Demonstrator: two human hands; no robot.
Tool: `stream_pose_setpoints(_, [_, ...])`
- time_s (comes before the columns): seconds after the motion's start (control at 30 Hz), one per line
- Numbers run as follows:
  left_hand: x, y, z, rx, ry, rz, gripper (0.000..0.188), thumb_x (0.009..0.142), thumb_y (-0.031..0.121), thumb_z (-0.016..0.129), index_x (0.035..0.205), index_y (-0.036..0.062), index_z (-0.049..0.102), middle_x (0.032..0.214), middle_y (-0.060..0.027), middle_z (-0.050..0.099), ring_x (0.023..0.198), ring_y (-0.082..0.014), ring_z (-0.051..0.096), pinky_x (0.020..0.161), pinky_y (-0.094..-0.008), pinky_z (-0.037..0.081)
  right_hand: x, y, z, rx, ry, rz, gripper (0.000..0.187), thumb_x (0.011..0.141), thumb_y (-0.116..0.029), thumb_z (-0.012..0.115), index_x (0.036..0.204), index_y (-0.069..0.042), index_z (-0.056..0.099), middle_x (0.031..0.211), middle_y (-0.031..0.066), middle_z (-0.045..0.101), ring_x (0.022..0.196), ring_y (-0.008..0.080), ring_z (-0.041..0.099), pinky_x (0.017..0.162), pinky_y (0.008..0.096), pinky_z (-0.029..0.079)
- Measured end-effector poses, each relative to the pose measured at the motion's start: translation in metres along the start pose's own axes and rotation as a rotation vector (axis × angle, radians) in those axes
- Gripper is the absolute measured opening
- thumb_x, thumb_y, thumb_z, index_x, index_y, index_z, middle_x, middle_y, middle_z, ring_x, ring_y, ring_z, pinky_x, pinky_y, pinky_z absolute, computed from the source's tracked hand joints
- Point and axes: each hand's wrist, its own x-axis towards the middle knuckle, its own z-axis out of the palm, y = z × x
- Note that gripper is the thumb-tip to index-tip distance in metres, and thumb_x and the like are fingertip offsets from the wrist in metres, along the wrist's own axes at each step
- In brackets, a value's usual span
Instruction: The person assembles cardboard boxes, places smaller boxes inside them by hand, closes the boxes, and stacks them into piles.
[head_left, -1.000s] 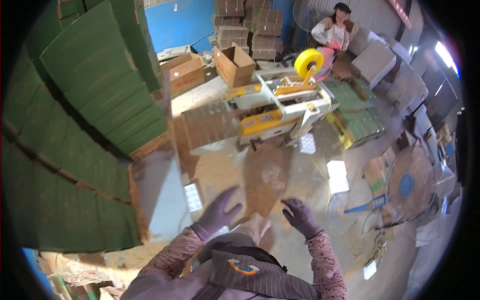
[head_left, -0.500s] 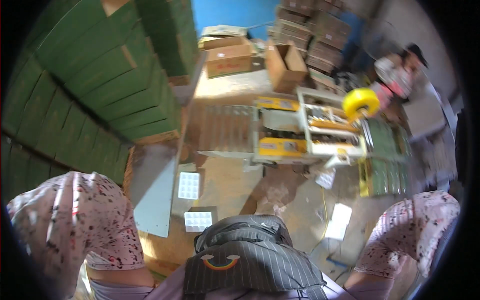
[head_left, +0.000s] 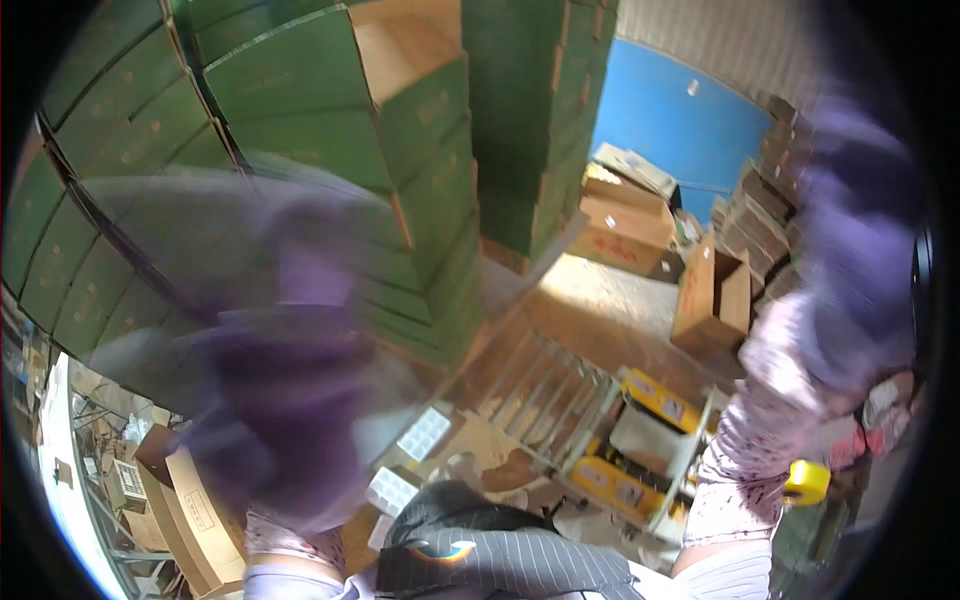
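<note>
My left hand, in what looks like a purple glove, is raised at the left and badly smeared by motion. A pale, see-through blur spreads around it; I cannot make out whether this is a thing it holds. Behind it rises a tall stack of green cartons, the nearest things to this hand. High at the right is my right hand, also purple and blurred, above the flowered sleeve. The fingers of both hands are too smeared to read.
A roller conveyor joins a machine with yellow side panels. White trays with several cells lie on the floor. Open brown cartons stand before a blue wall panel. A flattened brown carton is at lower left.
The view has swung left and tilted, so the green stack fills more of it. Both hands, out of sight before, have come up into view in fast motion.
</note>
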Motion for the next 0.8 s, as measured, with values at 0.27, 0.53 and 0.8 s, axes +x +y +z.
stream_pose_setpoints(0.27, [0.028, -0.189, -0.036, 0.815, 0.047, -0.056, 0.037, 0.089, 0.020, 0.057, 0.118, -0.0020, 0.053, 0.109, -0.0173, 0.060, 0.104, -0.0295, 0.058, 0.092, -0.0360, 0.045, 0.133, 0.171, 0.185, -0.401, -0.583, -0.072, 0.033, 0.083, -0.032, 0.066, 0.105, -0.007, 0.062, 0.093, 0.0185, 0.064, 0.090, 0.0291, 0.061, 0.082, 0.0398, 0.047])
stream_pose_setpoints(0.53, [0.042, -0.204, -0.075, 0.634, -0.124, -0.171, 0.040, 0.096, 0.028, 0.047, 0.122, -0.0015, 0.049, 0.112, -0.0161, 0.058, 0.101, -0.0272, 0.058, 0.088, -0.0346, 0.046, 0.086, 0.126, 0.044, -0.115, -0.569, 0.339, 0.032, 0.096, -0.020, 0.049, 0.122, -0.003, 0.056, 0.114, 0.0168, 0.062, 0.091, 0.0232, 0.066, 0.077, 0.0334, 0.054])
stream_pose_setpoints(0.8, [-0.073, -0.334, -0.105, 0.280, -0.461, -0.757, 0.048, 0.101, 0.033, 0.038, 0.135, -0.0013, 0.039, 0.123, -0.0166, 0.055, 0.107, -0.0250, 0.056, 0.092, -0.0342, 0.046, -0.199, 0.141, -0.062, 0.718, 0.403, 1.427, 0.091, 0.084, -0.013, 0.067, 0.149, -0.023, 0.005, 0.151, 0.0167, 0.022, 0.132, 0.0313, 0.037, 0.111, 0.0446, 0.027])
